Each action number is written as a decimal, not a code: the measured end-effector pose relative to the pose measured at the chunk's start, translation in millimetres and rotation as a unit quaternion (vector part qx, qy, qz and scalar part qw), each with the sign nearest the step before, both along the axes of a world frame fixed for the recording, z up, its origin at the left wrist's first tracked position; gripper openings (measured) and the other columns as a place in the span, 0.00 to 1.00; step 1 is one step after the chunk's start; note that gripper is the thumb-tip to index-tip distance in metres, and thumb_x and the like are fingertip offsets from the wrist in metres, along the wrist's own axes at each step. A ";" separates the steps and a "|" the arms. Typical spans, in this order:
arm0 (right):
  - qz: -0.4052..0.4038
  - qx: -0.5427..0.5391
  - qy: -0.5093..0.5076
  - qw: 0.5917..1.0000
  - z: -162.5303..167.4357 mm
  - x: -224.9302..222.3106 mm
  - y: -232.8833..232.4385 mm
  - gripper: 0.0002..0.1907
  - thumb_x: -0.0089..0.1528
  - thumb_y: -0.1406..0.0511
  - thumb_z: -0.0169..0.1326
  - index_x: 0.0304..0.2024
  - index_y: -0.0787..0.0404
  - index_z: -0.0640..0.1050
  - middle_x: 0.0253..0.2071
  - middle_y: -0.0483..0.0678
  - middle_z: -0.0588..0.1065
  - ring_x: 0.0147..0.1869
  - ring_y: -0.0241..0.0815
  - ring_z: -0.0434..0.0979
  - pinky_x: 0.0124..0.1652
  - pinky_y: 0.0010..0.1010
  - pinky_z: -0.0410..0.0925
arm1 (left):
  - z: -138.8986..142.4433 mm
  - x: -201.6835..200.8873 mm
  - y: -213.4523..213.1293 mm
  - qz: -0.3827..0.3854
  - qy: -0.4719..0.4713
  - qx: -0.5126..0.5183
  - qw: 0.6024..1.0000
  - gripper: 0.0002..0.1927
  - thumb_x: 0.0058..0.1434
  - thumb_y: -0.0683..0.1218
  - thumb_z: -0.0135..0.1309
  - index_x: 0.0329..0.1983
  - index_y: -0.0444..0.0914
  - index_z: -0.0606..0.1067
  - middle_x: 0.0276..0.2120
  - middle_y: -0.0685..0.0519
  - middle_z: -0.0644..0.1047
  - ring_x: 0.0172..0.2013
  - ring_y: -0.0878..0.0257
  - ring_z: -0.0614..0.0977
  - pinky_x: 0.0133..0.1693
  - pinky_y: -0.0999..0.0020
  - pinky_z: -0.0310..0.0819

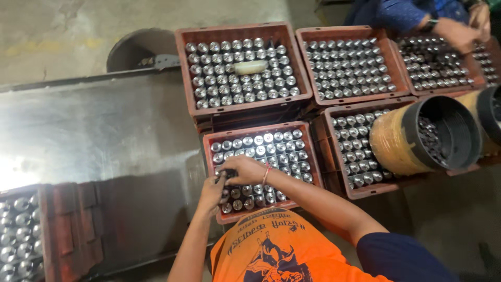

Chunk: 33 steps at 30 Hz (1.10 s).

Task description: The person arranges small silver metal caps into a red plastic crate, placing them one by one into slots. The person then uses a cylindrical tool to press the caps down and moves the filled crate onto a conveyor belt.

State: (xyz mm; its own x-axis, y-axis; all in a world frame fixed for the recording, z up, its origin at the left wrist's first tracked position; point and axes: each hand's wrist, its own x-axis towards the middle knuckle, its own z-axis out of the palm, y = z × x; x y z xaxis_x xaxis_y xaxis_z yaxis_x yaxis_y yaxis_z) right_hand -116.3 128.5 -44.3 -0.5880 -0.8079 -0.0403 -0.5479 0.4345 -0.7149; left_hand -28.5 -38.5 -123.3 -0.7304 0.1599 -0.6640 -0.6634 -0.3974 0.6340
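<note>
A reddish-brown plastic crate [261, 129] stands in front of me, packed with upright shiny metal cylinders [282, 151]. Both my hands are over its left side. My right hand [245, 169], with a red thread at the wrist, curls its fingers around a dark-ended cylinder at the crate's left edge. Just below it, my left hand [211, 193] closes on cylinders in the near left corner. The rows under my hands are hidden. An orange printed shirt [276, 245] fills the bottom of the view.
Several more crates of cylinders [242, 68] [349, 65] [433, 62] stand behind and right. A black bucket wrapped in tan tape [425, 136] lies tipped on another crate. Another person's hand [456, 34] works at the far right crate. A steel table [94, 125] is left, a crate [21, 235] at bottom left.
</note>
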 end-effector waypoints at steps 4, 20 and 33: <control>0.029 0.050 -0.038 0.998 -13.3 -6.6 -2.2 0.20 0.54 0.62 0.65 0.49 0.56 0.81 0.41 0.51 0.80 0.45 0.53 0.81 0.48 0.43 0.72 | 1.0 8.2 2.6 -0.011 -0.026 -0.054 0.998 0.16 0.69 0.55 0.49 0.38 0.39 0.74 0.24 0.58 0.70 0.20 0.71 0.68 0.15 0.77 0.54; -0.061 0.123 0.149 0.979 -58.4 -34.7 -61.3 0.06 0.63 0.69 0.50 0.32 0.63 0.77 0.36 0.60 0.76 0.44 0.62 0.77 0.44 0.50 0.70 | 4.7 20.6 -46.4 0.138 0.025 0.146 0.979 0.13 0.69 0.43 0.51 0.51 0.29 0.76 0.30 0.55 0.73 0.24 0.73 0.68 0.16 0.82 0.54; -0.166 -0.030 -0.105 0.980 -21.8 -6.4 -30.2 0.14 0.63 0.62 0.61 0.50 0.56 0.83 0.41 0.51 0.82 0.42 0.47 0.82 0.44 0.36 0.73 | 2.9 5.3 -30.0 0.150 0.029 0.069 0.986 0.14 0.68 0.41 0.52 0.55 0.32 0.77 0.26 0.58 0.72 0.22 0.73 0.67 0.16 0.80 0.55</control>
